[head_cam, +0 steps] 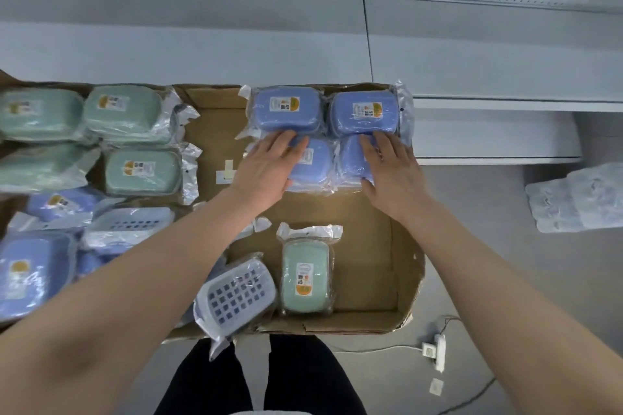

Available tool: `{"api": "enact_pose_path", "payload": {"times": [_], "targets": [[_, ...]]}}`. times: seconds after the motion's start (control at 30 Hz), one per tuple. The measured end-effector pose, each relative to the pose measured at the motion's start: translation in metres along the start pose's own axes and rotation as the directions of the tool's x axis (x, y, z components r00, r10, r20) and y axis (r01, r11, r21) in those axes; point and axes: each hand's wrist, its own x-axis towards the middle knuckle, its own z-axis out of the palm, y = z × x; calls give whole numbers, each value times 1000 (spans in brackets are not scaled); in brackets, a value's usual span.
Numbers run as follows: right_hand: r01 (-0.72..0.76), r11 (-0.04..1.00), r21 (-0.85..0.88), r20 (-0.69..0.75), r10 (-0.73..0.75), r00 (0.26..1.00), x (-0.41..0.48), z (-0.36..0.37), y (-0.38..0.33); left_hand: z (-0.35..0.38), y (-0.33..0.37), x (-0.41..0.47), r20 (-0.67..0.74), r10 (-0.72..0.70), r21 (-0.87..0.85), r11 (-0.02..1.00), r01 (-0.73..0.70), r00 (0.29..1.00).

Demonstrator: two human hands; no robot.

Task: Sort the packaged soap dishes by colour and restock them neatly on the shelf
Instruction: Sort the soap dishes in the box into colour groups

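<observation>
— While you look down into the box (pixel 371 205), what lies nearest?
— At 6 o'clock, a wrapped green dish (pixel 305 274). Just beside it at 7 is a blue dish (pixel 236 296), grid side up.
— And the hands?
— Farther out, toward 1. The left hand (pixel 266 167) lies flat, fingers slightly spread, on the near-left dish (pixel 313 162). The right hand (pixel 391 172) lies flat, fingers straight, on the near-right dish (pixel 352 158).
— Beyond them?
— Two far dishes (pixel 286 108), also blue, touch those at 12. Green dishes (pixel 121 108) sit at 10. The shelf (pixel 488 77) lies past the box.
</observation>
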Motion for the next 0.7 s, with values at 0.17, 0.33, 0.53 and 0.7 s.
{"api": "enact_pose_path", "payload": {"times": [0.17,0.33,0.53,0.7], "targets": [[-4,999,49,-64,7,998,-13,-12,-16,-11,-12,-13,8,20,-47,999,-20,1000],[95,992,88,-267,-68,961,-39,-16,-77,-18,-46,-61,-110,-7,-101,995,-4,994],[-114,993,35,142,108,984,-68,4,-168,2,-108,-145,-59,-88,-136,987,80,994],[-471,882,-27,534,411,739,-83,32,-207,21,-130,-187,20,4,-94,996,-2,1000]]}}
